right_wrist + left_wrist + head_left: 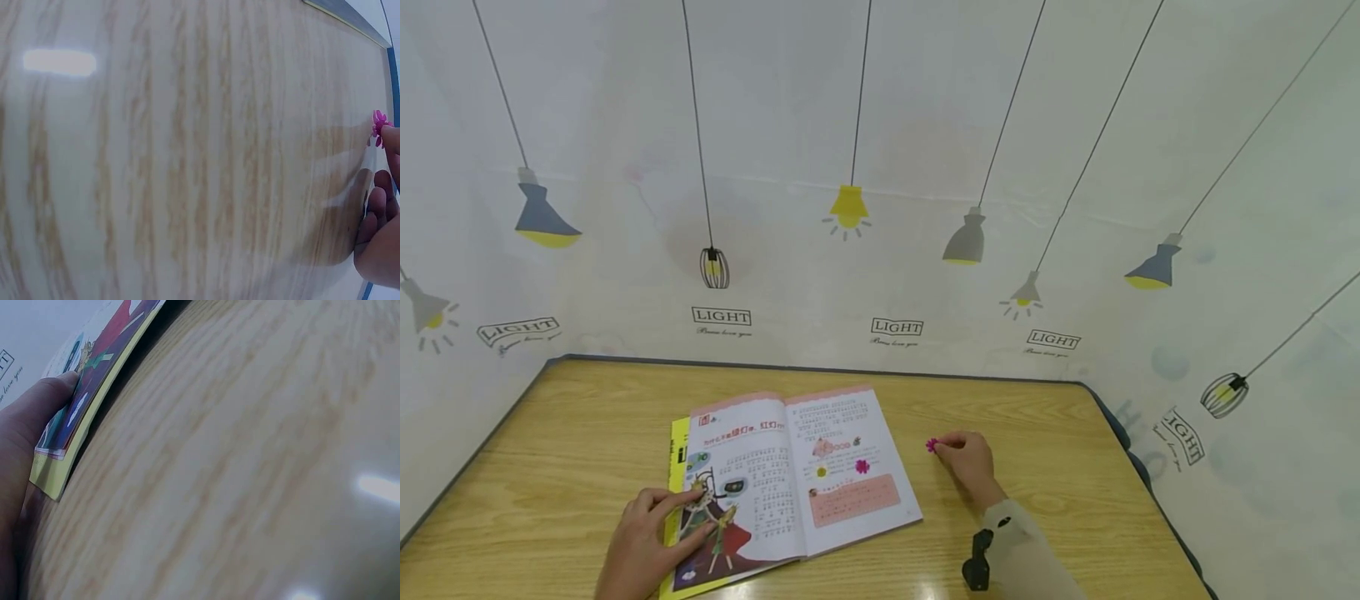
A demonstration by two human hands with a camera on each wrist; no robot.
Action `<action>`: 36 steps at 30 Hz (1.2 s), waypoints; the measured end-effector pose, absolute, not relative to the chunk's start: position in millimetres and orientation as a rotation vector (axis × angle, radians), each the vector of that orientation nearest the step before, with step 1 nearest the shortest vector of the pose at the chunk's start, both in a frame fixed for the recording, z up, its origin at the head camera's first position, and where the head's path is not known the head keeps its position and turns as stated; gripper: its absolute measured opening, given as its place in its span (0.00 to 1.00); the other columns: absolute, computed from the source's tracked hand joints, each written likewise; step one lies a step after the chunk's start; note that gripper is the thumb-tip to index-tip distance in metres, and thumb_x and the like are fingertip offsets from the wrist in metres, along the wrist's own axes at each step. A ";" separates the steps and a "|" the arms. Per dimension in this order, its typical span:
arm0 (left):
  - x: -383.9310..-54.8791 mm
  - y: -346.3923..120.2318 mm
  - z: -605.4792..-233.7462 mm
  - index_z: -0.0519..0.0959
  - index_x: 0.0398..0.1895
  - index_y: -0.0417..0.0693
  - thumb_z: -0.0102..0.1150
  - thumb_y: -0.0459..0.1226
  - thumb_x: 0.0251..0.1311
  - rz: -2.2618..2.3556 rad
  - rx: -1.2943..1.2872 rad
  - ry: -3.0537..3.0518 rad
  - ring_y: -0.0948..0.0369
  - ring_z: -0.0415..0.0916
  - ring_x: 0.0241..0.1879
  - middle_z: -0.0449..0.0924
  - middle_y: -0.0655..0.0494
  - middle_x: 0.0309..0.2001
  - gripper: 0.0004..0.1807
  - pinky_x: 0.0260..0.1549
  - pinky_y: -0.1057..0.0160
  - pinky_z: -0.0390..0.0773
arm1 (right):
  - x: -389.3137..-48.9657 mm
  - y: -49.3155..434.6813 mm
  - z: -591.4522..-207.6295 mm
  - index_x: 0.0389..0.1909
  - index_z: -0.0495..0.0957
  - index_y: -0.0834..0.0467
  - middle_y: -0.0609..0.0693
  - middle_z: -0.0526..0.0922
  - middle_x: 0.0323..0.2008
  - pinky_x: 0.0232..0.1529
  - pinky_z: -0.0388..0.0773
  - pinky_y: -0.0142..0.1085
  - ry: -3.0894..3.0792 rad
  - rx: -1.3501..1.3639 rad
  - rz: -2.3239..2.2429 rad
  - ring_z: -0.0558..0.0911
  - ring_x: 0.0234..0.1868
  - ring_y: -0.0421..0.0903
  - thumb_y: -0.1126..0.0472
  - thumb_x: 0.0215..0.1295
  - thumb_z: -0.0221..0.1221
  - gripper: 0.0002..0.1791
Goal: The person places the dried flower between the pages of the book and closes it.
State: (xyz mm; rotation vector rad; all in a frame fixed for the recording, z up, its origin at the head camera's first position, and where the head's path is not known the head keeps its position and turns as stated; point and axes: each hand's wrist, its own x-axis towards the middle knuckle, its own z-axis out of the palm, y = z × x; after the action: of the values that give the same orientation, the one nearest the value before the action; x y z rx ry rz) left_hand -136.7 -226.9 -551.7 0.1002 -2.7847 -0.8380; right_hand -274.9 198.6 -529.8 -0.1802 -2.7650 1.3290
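Observation:
An open book [850,433] with a yellow cover edge lies on the wooden table, text and cartoon figures on its pages. My left hand [638,537] rests on the lower left of the left page, fingers spread and thumb across the picture. In the left wrist view, the thumb [47,400] lies on the page near the book's corner. To the right of the book, my right hand [972,467] pinches a small magenta flower-shaped piece [932,446] between thumb and fingertips. A similar magenta flower-shaped piece [862,467] sits on the right page, near a small yellow round spot [822,472].
The wooden table [1015,408] has a dark edge along its back and sides. Behind it stands a pale curtain-like wall [790,125] printed with hanging lamps and the word LIGHT. A black device [977,562] is strapped at my right wrist.

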 end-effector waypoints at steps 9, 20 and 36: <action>-136.3 -226.7 -551.7 0.81 0.47 0.53 0.61 0.66 0.39 -0.836 0.102 -2.783 0.54 0.63 0.35 0.67 0.51 0.40 0.36 0.33 0.54 0.62 | -275.9 198.8 -525.5 0.28 0.82 0.63 0.50 0.79 0.28 0.33 0.70 0.37 -2.787 -0.199 1.385 0.74 0.32 0.46 0.64 0.53 0.64 0.06; -135.9 -225.8 -553.7 0.82 0.45 0.53 0.66 0.62 0.38 -0.818 0.079 -2.726 0.55 0.63 0.34 0.67 0.52 0.38 0.33 0.32 0.55 0.62 | -277.7 187.9 -518.6 0.29 0.82 0.63 0.51 0.79 0.28 0.33 0.70 0.36 -2.780 -0.211 1.407 0.74 0.33 0.46 0.64 0.53 0.64 0.05; -136.3 -226.2 -551.8 0.81 0.48 0.52 0.61 0.66 0.40 -0.838 0.104 -2.776 0.54 0.63 0.35 0.67 0.51 0.40 0.37 0.34 0.54 0.63 | -281.5 164.4 -512.1 0.29 0.83 0.61 0.50 0.81 0.30 0.33 0.72 0.37 -2.831 -0.173 1.400 0.75 0.34 0.46 0.62 0.54 0.63 0.05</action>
State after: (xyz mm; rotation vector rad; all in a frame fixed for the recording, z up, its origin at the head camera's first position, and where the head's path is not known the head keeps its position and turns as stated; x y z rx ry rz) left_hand -136.3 -226.2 -551.8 0.1036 -2.7764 -0.8377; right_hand -281.5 164.4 -512.1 -0.1726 -2.8312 1.4003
